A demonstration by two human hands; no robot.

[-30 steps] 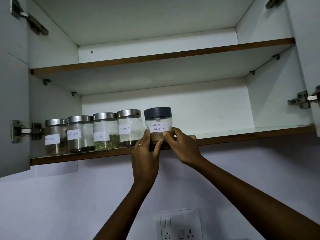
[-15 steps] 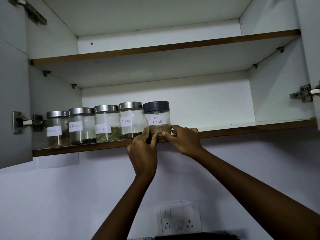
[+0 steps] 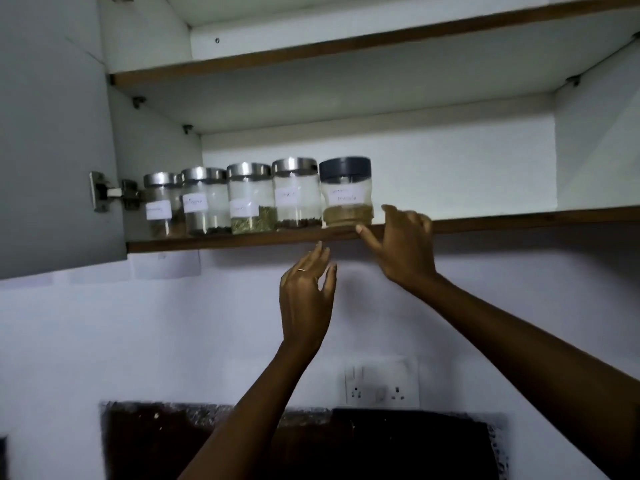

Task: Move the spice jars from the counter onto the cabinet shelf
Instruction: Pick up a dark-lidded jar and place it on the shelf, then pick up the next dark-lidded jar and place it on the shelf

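Several labelled spice jars stand in a row on the lower cabinet shelf (image 3: 502,218). The rightmost is a dark-lidded jar (image 3: 346,192) with brown powder; left of it are steel-lidded jars, the nearest (image 3: 296,194) holding dark seeds, then one (image 3: 250,199) with green herb. My right hand (image 3: 403,247) hovers just right of the dark-lidded jar, fingers spread, a fingertip near the shelf edge. My left hand (image 3: 306,296) hangs below the shelf, open and empty, a ring on one finger.
The open cabinet door (image 3: 55,133) hangs at the left with a hinge (image 3: 110,194). An upper shelf (image 3: 346,51) is above. On the white wall below sit a socket plate (image 3: 381,382) and a dark panel (image 3: 294,441).
Both hands have let go of the dark-lidded jar, which now stands on the shelf. My left hand dropped below the shelf edge; my right hand slid off to the right.
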